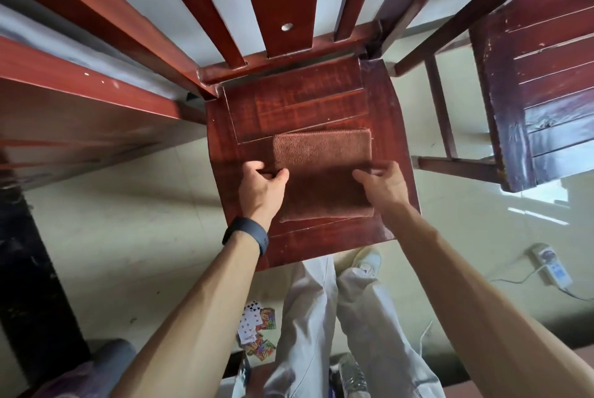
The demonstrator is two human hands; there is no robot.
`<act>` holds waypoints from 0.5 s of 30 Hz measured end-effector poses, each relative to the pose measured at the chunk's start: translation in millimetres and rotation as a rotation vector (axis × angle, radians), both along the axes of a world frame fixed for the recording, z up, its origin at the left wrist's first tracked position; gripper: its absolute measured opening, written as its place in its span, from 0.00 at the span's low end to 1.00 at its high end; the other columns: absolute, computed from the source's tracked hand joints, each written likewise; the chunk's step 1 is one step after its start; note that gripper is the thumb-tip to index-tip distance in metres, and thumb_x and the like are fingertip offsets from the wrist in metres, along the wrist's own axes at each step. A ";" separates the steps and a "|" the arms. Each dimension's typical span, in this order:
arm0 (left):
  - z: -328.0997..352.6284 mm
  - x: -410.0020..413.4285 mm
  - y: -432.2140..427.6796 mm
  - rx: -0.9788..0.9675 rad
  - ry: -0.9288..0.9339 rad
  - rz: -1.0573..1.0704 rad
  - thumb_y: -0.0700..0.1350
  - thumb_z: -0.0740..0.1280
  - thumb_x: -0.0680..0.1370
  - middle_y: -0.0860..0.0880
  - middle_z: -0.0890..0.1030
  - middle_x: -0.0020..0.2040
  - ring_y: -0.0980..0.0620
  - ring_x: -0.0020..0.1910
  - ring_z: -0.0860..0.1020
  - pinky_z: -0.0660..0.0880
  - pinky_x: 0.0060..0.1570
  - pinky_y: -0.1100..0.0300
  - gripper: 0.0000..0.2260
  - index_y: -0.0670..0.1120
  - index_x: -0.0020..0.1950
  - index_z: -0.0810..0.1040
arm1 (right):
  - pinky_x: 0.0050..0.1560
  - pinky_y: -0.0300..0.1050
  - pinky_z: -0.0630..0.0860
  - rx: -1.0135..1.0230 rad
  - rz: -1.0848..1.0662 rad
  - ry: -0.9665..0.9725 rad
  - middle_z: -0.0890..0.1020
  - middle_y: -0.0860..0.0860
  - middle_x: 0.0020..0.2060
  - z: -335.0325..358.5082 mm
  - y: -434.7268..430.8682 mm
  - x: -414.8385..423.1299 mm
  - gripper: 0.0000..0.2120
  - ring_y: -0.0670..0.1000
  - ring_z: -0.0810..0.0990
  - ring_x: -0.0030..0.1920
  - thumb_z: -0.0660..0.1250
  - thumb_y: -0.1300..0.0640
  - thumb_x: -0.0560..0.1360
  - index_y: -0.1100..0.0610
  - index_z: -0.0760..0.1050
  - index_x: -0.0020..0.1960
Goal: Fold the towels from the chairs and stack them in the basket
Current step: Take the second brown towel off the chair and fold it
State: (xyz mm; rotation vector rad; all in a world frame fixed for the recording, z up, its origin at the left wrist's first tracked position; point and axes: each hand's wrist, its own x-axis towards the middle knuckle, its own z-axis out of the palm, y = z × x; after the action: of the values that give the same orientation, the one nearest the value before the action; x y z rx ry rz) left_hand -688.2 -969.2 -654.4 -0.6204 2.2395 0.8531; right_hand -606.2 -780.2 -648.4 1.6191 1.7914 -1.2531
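Pale floor (138, 211); one brown towel (321, 153) lay folded on a wooden chair (289, 102) seat.
Arms stretched down; left hand (262, 187) pinched the towel's left edge, right hand (384, 185) its right edge; two chairs, the second chair (546, 92) at right.

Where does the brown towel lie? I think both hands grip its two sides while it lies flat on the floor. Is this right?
Not quite. The brown towel lies flat on the wooden chair seat, not on the floor; the head view shows this. The rest is right: the left hand and the right hand grip its two sides.
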 end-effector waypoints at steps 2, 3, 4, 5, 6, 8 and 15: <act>-1.2 -3.0 1.0 0.007 -0.050 0.021 0.51 0.74 0.73 0.47 0.84 0.52 0.46 0.56 0.80 0.69 0.51 0.62 0.18 0.45 0.60 0.77 | 0.62 0.55 0.77 -0.062 0.012 -0.026 0.80 0.49 0.52 0.3 8.2 -6.5 0.23 0.54 0.81 0.56 0.75 0.51 0.71 0.53 0.72 0.62; -3.3 -4.5 -0.5 0.030 -0.062 0.014 0.51 0.74 0.73 0.47 0.85 0.52 0.47 0.56 0.80 0.70 0.52 0.62 0.17 0.45 0.59 0.80 | 0.62 0.55 0.78 -0.090 0.012 -0.021 0.81 0.50 0.53 -0.7 11.9 -8.6 0.23 0.54 0.81 0.55 0.76 0.51 0.70 0.53 0.74 0.62; -5.3 -6.2 -2.5 0.061 -0.078 -0.002 0.51 0.74 0.73 0.46 0.85 0.52 0.46 0.55 0.81 0.71 0.52 0.62 0.16 0.44 0.57 0.82 | 0.61 0.56 0.78 -0.124 0.009 -0.011 0.82 0.51 0.53 -0.6 14.7 -10.3 0.22 0.54 0.82 0.55 0.76 0.51 0.69 0.53 0.75 0.60; -7.6 -8.1 -5.0 0.091 -0.092 -0.018 0.51 0.74 0.73 0.46 0.85 0.52 0.46 0.54 0.81 0.72 0.52 0.61 0.15 0.44 0.56 0.84 | 0.61 0.56 0.79 -0.157 0.009 0.010 0.83 0.51 0.53 -0.5 16.6 -11.2 0.21 0.54 0.82 0.54 0.76 0.51 0.68 0.53 0.77 0.59; -9.5 -9.8 -7.3 0.112 -0.108 -0.021 0.51 0.74 0.73 0.47 0.85 0.51 0.47 0.54 0.81 0.72 0.52 0.61 0.15 0.44 0.55 0.84 | 0.60 0.56 0.79 -0.175 0.012 0.031 0.84 0.50 0.52 -0.5 18.1 -11.0 0.20 0.53 0.83 0.54 0.76 0.50 0.67 0.52 0.78 0.58; -11.3 -12.7 -11.7 0.163 -0.128 0.017 0.50 0.76 0.71 0.48 0.85 0.50 0.48 0.52 0.81 0.73 0.51 0.59 0.13 0.46 0.52 0.84 | 0.59 0.56 0.80 -0.182 0.000 0.092 0.85 0.51 0.49 -0.3 19.6 -8.2 0.18 0.53 0.83 0.52 0.76 0.49 0.67 0.51 0.79 0.55; 21.9 -8.8 -9.1 0.473 -0.211 0.074 0.41 0.74 0.73 0.47 0.85 0.50 0.49 0.49 0.83 0.75 0.42 0.68 0.15 0.44 0.60 0.81 | 0.58 0.60 0.81 -0.302 -0.093 0.256 0.83 0.56 0.53 23.2 28.7 26.4 0.17 0.56 0.85 0.53 0.75 0.57 0.72 0.48 0.77 0.58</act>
State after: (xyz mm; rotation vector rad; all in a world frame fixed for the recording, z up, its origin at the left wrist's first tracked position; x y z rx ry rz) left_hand -696.9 -978.3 -632.5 -0.5390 1.7496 1.2415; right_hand -579.8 -751.5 -625.3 1.4363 1.5825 -1.7475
